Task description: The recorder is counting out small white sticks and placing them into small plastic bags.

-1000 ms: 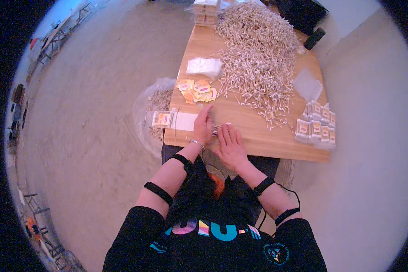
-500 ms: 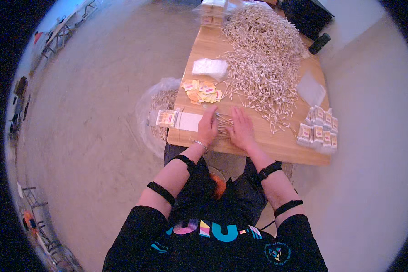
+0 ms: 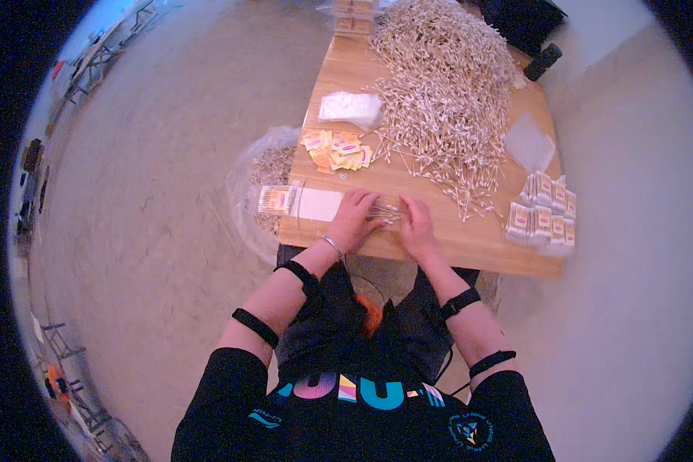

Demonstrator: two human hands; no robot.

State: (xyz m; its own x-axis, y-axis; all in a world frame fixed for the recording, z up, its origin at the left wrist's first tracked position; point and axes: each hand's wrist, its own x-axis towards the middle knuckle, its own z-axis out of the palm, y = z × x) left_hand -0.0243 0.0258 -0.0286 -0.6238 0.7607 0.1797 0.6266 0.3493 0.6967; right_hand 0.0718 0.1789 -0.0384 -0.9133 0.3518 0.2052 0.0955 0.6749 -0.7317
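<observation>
Over the near part of the wooden table, my left hand (image 3: 351, 221) curls around a small bundle of cotton swabs (image 3: 386, 212). Part of that bundle is hidden under its fingers. My right hand (image 3: 418, 229) is held upright at the other end of the bundle, fingers stretched and slightly bent, its palm side toward the swab tips. Left of my left hand lies a flat white sheet (image 3: 319, 205). Beside it, at the table's left edge, a filled pack of swabs (image 3: 276, 199) with an orange label sticks out.
A large heap of loose swabs (image 3: 446, 92) covers the far middle of the table (image 3: 339, 77). Loose orange-yellow labels (image 3: 337, 150) and white plastic bags (image 3: 350, 110) lie at left. Finished packs (image 3: 543, 212) line the right edge. A bag of swabs (image 3: 268, 173) stands beyond the left edge.
Both hands were lying flatter over the spread swabs. Now my left hand has closed around them as a tighter bundle, and my right hand has turned upright at its end.
</observation>
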